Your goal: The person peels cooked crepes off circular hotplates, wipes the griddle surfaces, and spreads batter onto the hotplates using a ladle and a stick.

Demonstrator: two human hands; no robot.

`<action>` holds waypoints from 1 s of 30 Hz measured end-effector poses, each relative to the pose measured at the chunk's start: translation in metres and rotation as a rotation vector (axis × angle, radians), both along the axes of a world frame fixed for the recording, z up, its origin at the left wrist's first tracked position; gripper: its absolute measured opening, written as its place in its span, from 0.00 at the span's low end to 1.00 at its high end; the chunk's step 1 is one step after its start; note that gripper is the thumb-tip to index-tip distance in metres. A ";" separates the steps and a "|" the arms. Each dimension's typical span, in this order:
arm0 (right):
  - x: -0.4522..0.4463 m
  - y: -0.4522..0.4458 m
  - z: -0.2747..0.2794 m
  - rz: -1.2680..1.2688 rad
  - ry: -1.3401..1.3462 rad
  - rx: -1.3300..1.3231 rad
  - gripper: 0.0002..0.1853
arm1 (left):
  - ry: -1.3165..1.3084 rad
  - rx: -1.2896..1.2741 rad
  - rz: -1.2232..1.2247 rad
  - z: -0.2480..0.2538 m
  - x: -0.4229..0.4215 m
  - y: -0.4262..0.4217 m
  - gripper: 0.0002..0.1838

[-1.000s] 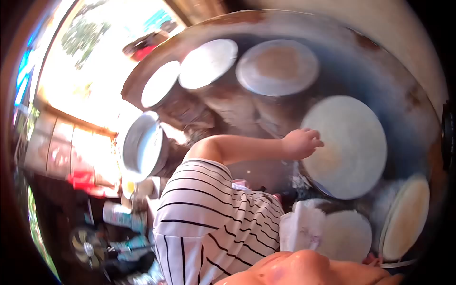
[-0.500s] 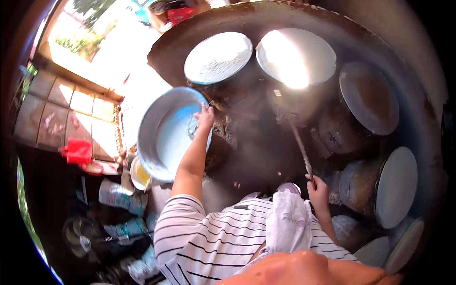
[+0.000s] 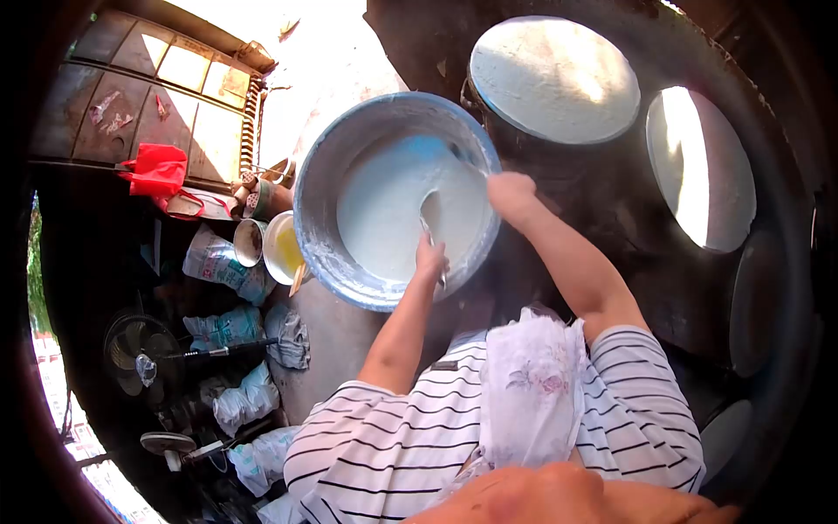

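A large blue-rimmed basin (image 3: 325, 253) of milky white liquid stands in front of me. My left hand (image 3: 429, 259) is closed around the handle of a ladle (image 3: 430, 210), whose bowl end points away from me over the liquid. At the basin's right rim, my right hand (image 3: 511, 196) is a closed fist. A blurred, greyish long-handled tool (image 3: 468, 158) runs from it over the basin; its far end is hard to make out. Beyond the right hand is a round pan (image 3: 559, 83) with a white surface.
More round pans (image 3: 703, 170) curve along the dark stove (image 3: 602, 188) to my right. Left of the basin are a bucket with yellow contents (image 3: 284, 249), a small pot (image 3: 249, 242), plastic bags (image 3: 246, 397), a fan (image 3: 140, 358) and a red bag (image 3: 157, 170).
My view has turned, bringing the basin toward the middle. My right hand has moved from the stove side to the basin's right rim. My left hand now grips the ladle nearer my body.
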State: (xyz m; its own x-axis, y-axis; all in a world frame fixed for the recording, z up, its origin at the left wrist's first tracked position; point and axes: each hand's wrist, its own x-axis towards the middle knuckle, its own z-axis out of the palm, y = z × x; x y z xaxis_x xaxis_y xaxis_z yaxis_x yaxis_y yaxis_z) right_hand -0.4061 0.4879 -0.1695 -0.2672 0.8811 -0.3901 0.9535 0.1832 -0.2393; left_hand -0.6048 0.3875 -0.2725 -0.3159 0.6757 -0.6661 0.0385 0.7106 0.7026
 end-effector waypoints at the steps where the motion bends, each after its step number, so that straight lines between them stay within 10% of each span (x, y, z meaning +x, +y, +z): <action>1: -0.013 -0.002 -0.010 0.004 -0.083 -0.097 0.13 | -0.007 -0.038 -0.056 0.013 -0.005 -0.011 0.35; 5: 0.014 -0.017 0.044 -0.032 0.059 -0.025 0.14 | 0.017 0.037 -0.362 0.073 -0.028 0.019 0.30; 8: -0.001 -0.018 0.005 -0.155 0.046 -0.049 0.16 | 0.239 0.167 -0.294 -0.030 -0.014 0.073 0.28; 15: -0.018 -0.085 -0.026 -0.361 0.340 -0.117 0.22 | -0.809 0.009 0.355 -0.025 0.049 0.082 0.20; 20: -0.021 -0.135 -0.025 -0.408 0.671 0.147 0.22 | -1.138 -0.002 0.494 0.033 0.048 0.072 0.03; 23: -0.019 -0.147 0.044 -0.886 1.081 -0.531 0.25 | -1.501 -0.031 0.509 0.088 0.031 0.061 0.09; 30: -0.030 -0.163 0.134 -0.700 1.891 -0.576 0.24 | -1.879 0.211 -0.023 0.274 -0.028 0.030 0.17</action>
